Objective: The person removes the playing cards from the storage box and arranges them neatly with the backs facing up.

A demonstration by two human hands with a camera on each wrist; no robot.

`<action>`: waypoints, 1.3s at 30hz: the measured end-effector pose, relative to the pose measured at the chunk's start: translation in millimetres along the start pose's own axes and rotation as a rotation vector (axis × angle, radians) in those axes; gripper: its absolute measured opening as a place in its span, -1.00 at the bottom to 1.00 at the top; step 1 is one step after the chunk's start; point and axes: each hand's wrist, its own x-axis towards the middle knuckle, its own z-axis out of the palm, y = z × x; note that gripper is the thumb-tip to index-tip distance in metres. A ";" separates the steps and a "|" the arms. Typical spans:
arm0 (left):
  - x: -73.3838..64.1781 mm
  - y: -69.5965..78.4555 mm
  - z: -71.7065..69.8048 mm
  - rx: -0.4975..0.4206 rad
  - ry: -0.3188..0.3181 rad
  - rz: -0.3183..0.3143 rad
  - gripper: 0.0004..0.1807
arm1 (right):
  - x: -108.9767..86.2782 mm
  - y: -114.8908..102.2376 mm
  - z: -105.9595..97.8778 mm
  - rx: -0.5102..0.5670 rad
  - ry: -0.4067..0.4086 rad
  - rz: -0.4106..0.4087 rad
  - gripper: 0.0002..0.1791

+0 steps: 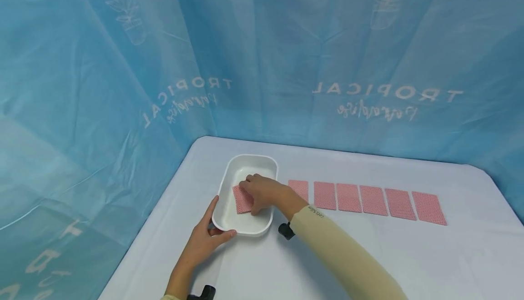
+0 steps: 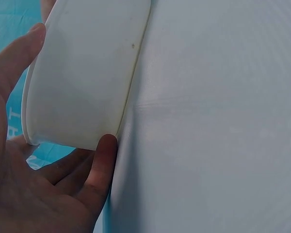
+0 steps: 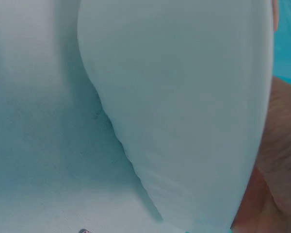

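Note:
A white rectangular tray (image 1: pixel 245 227) with rounded corners stands on the left part of the table. My left hand (image 1: pixel 203 238) holds its near left corner, thumb along the front and fingers along the left side. The left wrist view shows the thumb near the rim and fingertips low against the tray wall (image 2: pixel 82 73). Inside the tray, my right hand (image 1: pixel 264 192) grips a red-and-white patterned playing card (image 1: pixel 243 200), fingers at its far edge and thumb at its near edge. The tray wall (image 3: pixel 179 107) hides most of that hand in the right wrist view.
Right of the tray, several face-down playing cards (image 1: pixel 349 197) lie in a row on the white-covered table (image 1: pixel 368 254); my right forearm partly covers the leftmost one. Blue printed curtains (image 1: pixel 286 63) hang behind the table and along its left side.

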 end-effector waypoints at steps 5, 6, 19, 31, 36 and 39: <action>-4.0 -0.8 -1.3 0.006 0.020 -0.003 0.13 | -0.3 -4.1 0.5 -0.036 0.040 0.001 -0.08; -4.4 -0.9 -1.1 0.003 0.022 -0.001 0.13 | -0.4 -4.5 0.6 -0.042 0.047 0.003 -0.08; -7.3 9.9 4.6 -0.009 0.001 -0.011 0.14 | -7.1 1.2 -6.3 -0.084 0.043 0.022 -0.19; 1.6 5.1 4.3 -0.005 -0.007 -0.010 0.13 | -13.4 5.2 -15.5 -0.031 0.035 0.050 -0.18; -5.2 21.4 3.3 -0.017 -0.008 -0.026 0.15 | -15.4 3.9 -16.3 -0.032 0.034 0.032 -0.20; -11.1 34.5 1.9 -0.014 -0.021 -0.035 0.14 | -17.0 2.6 -18.9 -0.050 0.045 0.015 -0.25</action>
